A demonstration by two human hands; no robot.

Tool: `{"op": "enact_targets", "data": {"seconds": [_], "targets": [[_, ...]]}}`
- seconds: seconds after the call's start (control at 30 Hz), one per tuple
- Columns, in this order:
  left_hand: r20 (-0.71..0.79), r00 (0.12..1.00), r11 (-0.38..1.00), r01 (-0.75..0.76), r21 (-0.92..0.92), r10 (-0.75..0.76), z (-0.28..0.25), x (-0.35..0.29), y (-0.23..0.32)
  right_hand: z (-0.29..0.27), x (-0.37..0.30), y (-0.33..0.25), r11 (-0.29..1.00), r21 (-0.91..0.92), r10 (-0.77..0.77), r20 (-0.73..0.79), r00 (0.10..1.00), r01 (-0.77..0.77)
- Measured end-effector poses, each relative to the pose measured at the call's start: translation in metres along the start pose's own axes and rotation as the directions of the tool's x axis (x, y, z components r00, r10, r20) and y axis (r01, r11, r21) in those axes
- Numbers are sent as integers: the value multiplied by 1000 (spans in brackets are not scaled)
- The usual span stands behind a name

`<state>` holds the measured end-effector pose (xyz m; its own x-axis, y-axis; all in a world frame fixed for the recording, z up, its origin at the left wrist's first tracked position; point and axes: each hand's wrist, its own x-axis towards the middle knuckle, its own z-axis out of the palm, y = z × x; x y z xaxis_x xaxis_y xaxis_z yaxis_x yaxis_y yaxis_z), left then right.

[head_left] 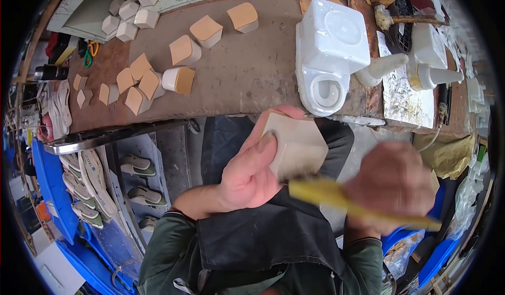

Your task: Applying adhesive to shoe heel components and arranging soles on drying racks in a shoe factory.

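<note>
My left hand (pixel 251 171) grips a beige shoe heel block (pixel 298 142) above my lap, thumb pressed on its near side and fingers round the back. Smeared by motion, my right hand (pixel 394 182) is closed on a yellow-handled brush (pixel 329 197). The brush's dark bristle end is at the heel's lower edge; whether it touches is too blurred to tell. Several tan-topped heel blocks (pixel 185 50) stand on the bench, with a cluster of similar ones (pixel 150 84) at its left. A white plastic glue pot (pixel 330 34) with a round cup sits beyond my hands.
The brown bench (pixel 252 74) ends just beyond my hands. More heel blocks (pixel 128 11) fill a tray at the far left. White bottles (pixel 428 53) and a hammer (pixel 415 19) lie at the right. Sandals (pixel 138 164) rest on a left rack; blue bins (pixel 55 190) flank me.
</note>
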<state>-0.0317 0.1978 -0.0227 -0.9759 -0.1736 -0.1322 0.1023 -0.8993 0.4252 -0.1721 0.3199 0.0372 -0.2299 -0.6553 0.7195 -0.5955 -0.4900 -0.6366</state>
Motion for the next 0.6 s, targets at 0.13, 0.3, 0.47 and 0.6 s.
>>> {"op": "enact_targets", "data": {"seconds": [0.13, 0.3, 0.47, 0.6], "targets": [[36, 999, 999, -12, 42, 11, 7, -3, 3, 5, 10, -5, 897, -172, 322, -375, 869, -407], [-29, 998, 992, -54, 112, 58, 15, -8, 6, 12, 1, -25, 922, 4, 383, -165, 909, -388], [-1, 987, 981, -159, 111, 161, 16, -13, 6, 17, -3, -26, 875, 122, 471, -446, 761, -469], [-27, 987, 980, -155, 122, 160, 23, -22, 11, 7, 3, -30, 921, -107, 299, -428, 853, -376]]}}
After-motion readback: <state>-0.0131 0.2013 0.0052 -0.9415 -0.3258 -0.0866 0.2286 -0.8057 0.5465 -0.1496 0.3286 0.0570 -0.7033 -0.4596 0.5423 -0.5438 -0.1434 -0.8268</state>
